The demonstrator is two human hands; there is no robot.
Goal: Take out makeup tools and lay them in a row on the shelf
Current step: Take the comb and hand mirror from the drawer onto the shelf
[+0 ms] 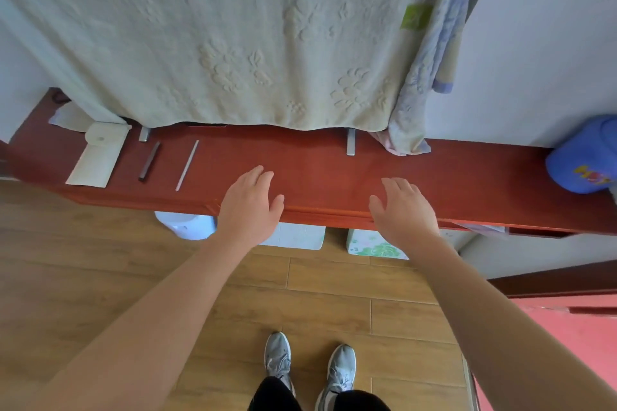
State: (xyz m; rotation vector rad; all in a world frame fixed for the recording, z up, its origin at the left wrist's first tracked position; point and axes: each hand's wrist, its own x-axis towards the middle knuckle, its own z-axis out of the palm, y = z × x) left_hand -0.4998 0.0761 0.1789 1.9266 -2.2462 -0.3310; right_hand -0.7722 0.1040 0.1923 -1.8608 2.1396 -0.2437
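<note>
A red wooden shelf (317,163) runs across the view. On its left end lies a cream pouch (98,154) with a snap flap. To its right a dark slim makeup tool (149,161) and a thin silver-white tool (187,165) lie side by side, apart from each other. My left hand (248,202) hovers over the shelf's front edge near the middle, fingers spread, holding nothing. My right hand (402,207) is further right over the same edge, also spread and holding nothing. Both hands are well to the right of the tools.
A pale embossed towel (233,37) hangs over the shelf's back, with a second cloth (420,90) beside it. Two metal brackets (350,142) sit at the back. A blue container (587,157) stands at the far right. Boxes (374,245) and my feet (310,364) are on the wooden floor below.
</note>
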